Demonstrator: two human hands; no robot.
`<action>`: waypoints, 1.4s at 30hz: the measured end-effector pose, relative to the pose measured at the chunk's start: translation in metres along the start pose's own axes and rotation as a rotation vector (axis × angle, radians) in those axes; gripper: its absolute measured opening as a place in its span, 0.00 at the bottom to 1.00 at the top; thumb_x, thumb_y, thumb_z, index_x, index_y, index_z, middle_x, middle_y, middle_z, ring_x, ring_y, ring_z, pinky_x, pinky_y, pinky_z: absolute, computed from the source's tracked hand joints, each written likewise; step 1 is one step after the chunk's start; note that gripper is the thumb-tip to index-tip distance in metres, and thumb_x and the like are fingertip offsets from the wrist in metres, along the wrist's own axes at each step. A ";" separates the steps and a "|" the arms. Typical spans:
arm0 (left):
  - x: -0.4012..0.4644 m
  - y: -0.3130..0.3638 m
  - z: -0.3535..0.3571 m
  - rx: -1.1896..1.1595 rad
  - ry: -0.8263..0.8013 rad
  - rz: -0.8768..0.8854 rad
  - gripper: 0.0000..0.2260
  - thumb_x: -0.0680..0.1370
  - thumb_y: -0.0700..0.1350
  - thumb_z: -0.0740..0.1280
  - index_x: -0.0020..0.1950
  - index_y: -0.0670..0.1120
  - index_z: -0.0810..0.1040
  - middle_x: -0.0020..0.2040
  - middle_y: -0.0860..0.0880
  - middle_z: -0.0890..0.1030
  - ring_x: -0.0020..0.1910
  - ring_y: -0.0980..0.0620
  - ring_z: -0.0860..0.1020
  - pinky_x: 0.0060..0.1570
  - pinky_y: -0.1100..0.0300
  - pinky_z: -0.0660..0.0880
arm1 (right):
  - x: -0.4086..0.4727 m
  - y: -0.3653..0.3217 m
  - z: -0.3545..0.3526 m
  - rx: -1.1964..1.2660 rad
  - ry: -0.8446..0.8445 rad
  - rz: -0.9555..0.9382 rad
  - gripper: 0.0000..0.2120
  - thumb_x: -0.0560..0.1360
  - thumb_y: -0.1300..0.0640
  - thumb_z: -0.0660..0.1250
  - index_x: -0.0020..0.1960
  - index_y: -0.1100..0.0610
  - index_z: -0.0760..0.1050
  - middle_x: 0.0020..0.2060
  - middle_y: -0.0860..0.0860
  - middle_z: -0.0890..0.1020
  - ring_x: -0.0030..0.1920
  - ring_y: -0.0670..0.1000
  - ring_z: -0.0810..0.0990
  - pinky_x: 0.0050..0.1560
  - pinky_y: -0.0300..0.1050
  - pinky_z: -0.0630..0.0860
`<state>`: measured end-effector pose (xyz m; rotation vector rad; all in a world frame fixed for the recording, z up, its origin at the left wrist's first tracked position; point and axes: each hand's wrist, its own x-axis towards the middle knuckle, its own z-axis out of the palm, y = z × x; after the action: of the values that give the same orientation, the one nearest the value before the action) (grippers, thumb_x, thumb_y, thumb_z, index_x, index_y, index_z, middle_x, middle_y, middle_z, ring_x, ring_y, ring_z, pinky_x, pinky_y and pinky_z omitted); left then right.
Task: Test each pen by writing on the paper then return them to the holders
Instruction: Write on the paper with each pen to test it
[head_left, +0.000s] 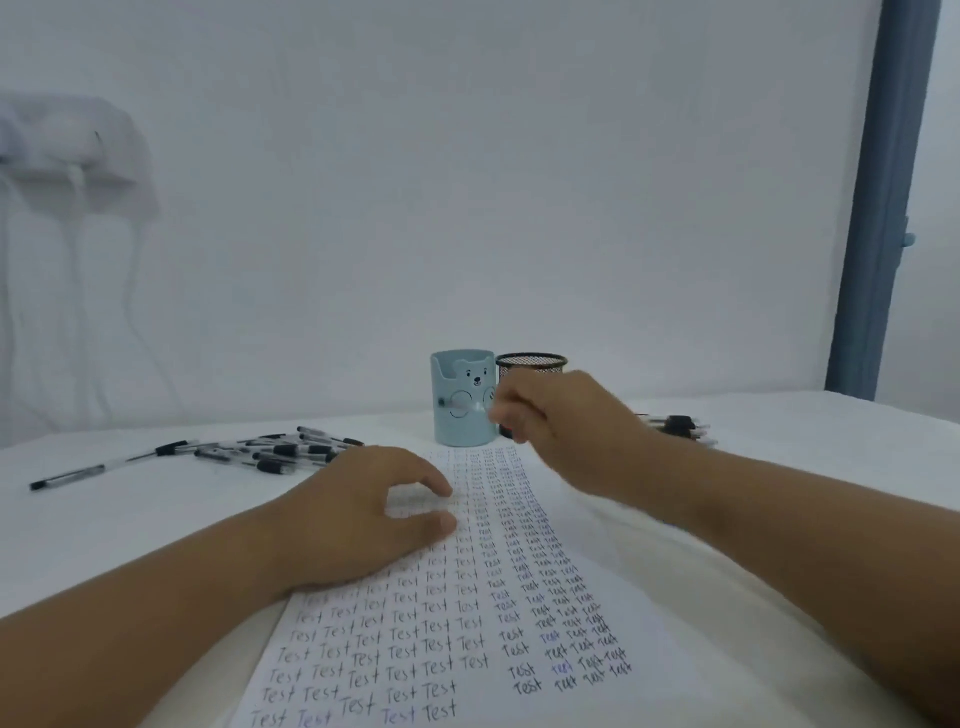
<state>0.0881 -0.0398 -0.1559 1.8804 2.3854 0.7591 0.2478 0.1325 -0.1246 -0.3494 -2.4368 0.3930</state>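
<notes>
From the head view, our left hand rests on the paper, fingers loosely curved with thumb and forefinger apart, gripping nothing. The sheet lies on the white worktop, covered in columns of the word "Test". Our right hand reaches forward over the far end of the paper; its grip is closed round a blurred clear pen that crosses the front of the blue bear holder. The black mesh holder stands just beside the bear holder, partly behind our hand. A heap of pens lies to the left, with one stray pen nearer the edge, and a few more pens lie at right.
</notes>
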 end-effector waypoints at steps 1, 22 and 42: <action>0.001 -0.003 -0.001 0.006 -0.005 -0.010 0.18 0.72 0.69 0.67 0.57 0.62 0.80 0.57 0.68 0.78 0.59 0.70 0.72 0.66 0.59 0.71 | -0.002 0.002 0.006 -0.029 -0.030 0.004 0.09 0.84 0.51 0.60 0.50 0.53 0.76 0.41 0.49 0.81 0.39 0.48 0.77 0.44 0.51 0.77; 0.036 -0.013 0.000 -0.006 0.043 -0.162 0.07 0.76 0.59 0.72 0.41 0.58 0.85 0.42 0.64 0.84 0.45 0.64 0.80 0.54 0.59 0.76 | 0.008 0.112 -0.046 -0.167 0.180 0.279 0.10 0.79 0.64 0.67 0.48 0.49 0.81 0.47 0.46 0.81 0.50 0.48 0.79 0.48 0.37 0.72; 0.016 -0.021 -0.017 -0.186 0.164 -0.120 0.02 0.77 0.50 0.73 0.46 0.57 0.86 0.46 0.64 0.85 0.47 0.67 0.81 0.52 0.65 0.74 | 0.009 0.070 -0.018 -0.172 0.106 0.195 0.15 0.82 0.57 0.59 0.64 0.49 0.80 0.64 0.45 0.80 0.63 0.48 0.78 0.62 0.41 0.71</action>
<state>0.0591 -0.0343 -0.1446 1.6479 2.3939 1.1200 0.2627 0.2035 -0.1317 -0.6683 -2.3455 0.2410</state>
